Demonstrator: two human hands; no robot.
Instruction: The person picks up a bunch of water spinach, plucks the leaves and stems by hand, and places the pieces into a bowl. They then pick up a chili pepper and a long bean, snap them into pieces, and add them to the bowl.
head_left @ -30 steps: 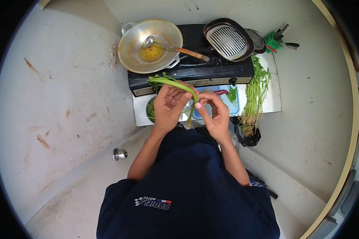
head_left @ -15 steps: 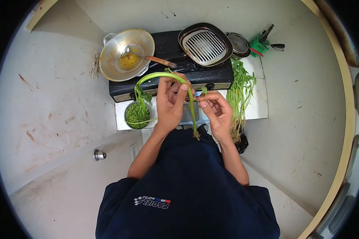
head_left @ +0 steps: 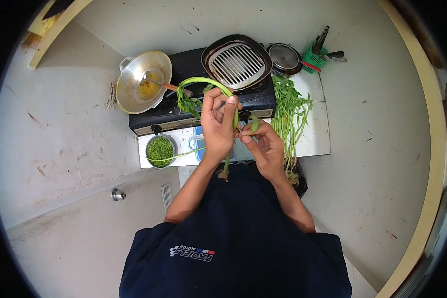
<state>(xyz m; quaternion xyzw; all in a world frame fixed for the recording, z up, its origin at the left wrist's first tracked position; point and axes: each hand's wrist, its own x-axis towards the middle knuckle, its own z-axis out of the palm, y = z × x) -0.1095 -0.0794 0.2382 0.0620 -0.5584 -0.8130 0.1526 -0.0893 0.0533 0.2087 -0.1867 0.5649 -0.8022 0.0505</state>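
I see a narrow white table [head_left: 317,141] hemmed by walls and crowded by one black stove [head_left: 193,107] carrying one wok [head_left: 134,82] and one grill pan [head_left: 237,60], with one heap of greens [head_left: 288,116] and one bowl of chopped greens [head_left: 160,150] in front. Above it my left hand [head_left: 217,126] grips one long, curved green stem [head_left: 211,87], leafy tip drooping left, rooted end hanging. My right hand [head_left: 264,145] pinches a leaf [head_left: 254,124] beside it with closed fingers.

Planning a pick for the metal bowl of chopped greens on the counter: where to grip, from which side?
Grip the bowl of chopped greens by its rim, coming from above on its left side. It stands upright and open-topped; the stove crowds its far edge and a blue container sits to its right, while the left is bare counter.
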